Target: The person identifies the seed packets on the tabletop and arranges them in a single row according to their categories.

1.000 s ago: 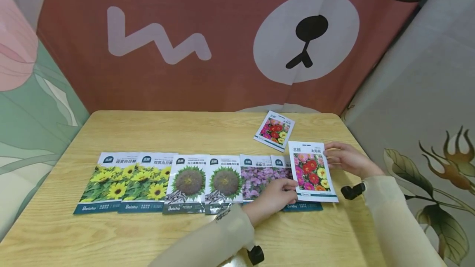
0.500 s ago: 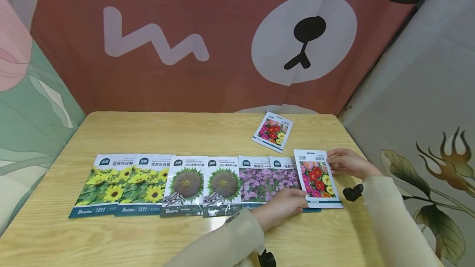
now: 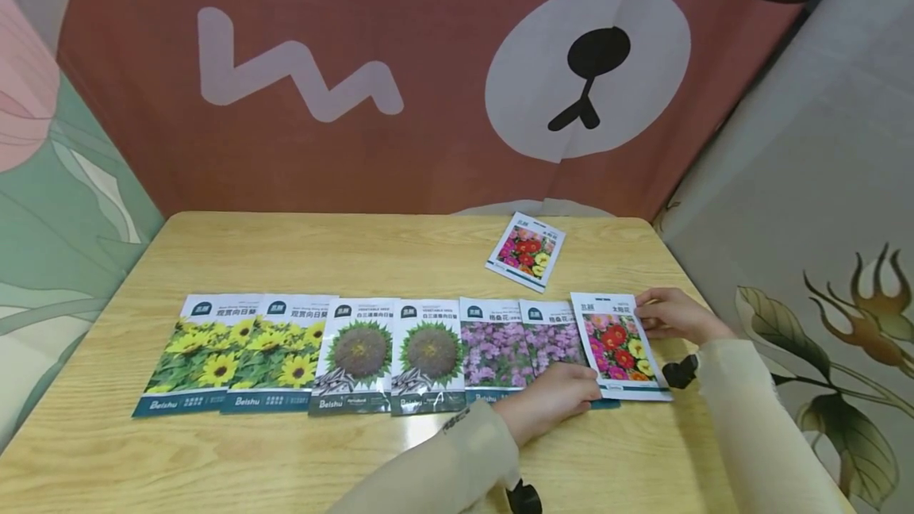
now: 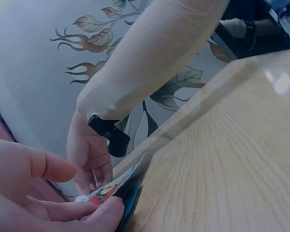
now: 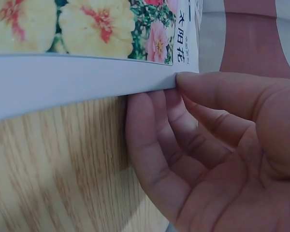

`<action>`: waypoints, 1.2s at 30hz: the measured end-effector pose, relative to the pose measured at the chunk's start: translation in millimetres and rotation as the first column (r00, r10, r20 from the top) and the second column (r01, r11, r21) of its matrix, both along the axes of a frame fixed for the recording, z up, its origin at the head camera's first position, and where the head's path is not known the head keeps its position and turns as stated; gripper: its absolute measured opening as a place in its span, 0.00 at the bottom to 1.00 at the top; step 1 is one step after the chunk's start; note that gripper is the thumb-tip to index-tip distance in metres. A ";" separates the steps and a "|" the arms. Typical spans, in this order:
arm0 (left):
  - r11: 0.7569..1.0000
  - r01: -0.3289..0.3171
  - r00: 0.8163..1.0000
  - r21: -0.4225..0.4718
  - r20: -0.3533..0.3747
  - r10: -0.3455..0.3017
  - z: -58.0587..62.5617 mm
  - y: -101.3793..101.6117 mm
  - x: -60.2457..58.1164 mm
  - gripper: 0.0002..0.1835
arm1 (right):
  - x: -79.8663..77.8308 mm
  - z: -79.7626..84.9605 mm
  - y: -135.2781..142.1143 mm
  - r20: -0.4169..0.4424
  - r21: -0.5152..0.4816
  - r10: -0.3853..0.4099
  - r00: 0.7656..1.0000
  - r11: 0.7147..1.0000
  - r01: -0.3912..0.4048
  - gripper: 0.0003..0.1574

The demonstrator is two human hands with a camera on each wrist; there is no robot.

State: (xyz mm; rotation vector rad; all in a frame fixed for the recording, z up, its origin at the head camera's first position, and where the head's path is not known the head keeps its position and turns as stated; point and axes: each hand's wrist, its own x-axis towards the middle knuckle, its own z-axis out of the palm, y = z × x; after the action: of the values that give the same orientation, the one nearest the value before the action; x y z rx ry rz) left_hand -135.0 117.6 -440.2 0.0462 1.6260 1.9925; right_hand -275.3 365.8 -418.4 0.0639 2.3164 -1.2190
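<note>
A white seed packet with red, pink and yellow flowers lies at the right end of a row, its left edge overlapping a purple-flower seed packet. My right hand pinches its right edge, thumb on top and fingers beneath, as the right wrist view shows. My left hand rests over the lower part of the purple packets, fingertips touching the white packet's lower left edge. In the left wrist view the left fingers lie against the packets' edges; part of that contact is hidden.
Leftward in the row lie another purple packet, two grey-brown sunflower-head packets and two yellow sunflower packets. A second red-flower packet lies tilted behind. The wooden table meets a bear-print cloth.
Both hands have brought the white packet down and to the right, onto the row's end, uncovering more of the purple packet. The left hand has moved slightly right and down. The other packets stay put.
</note>
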 end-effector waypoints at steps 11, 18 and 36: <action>0.964 0.050 0.984 -0.261 -0.154 -0.093 7.1 -2.7 2.8 0.24 | 2.5 -3.6 0.4 -0.040 0.093 0.006 0.999 0.996 -0.002 0.16; 0.964 0.045 0.983 -0.261 -0.162 -0.090 5.0 -0.7 2.4 0.22 | 5.1 -3.1 -3.3 -0.079 0.195 0.032 0.996 0.981 -0.016 0.16; 1.000 -0.007 0.996 -0.024 -0.091 0.005 18.1 -30.3 -16.4 0.22 | -5.2 0.3 -10.9 -0.066 0.280 0.063 0.996 0.959 -0.042 0.16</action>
State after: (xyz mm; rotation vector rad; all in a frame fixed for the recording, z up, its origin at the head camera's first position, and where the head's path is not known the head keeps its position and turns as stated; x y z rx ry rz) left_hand -151.4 87.3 -422.1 0.1245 1.7086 2.0011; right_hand -280.5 354.9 -418.0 0.0553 2.5237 -0.8758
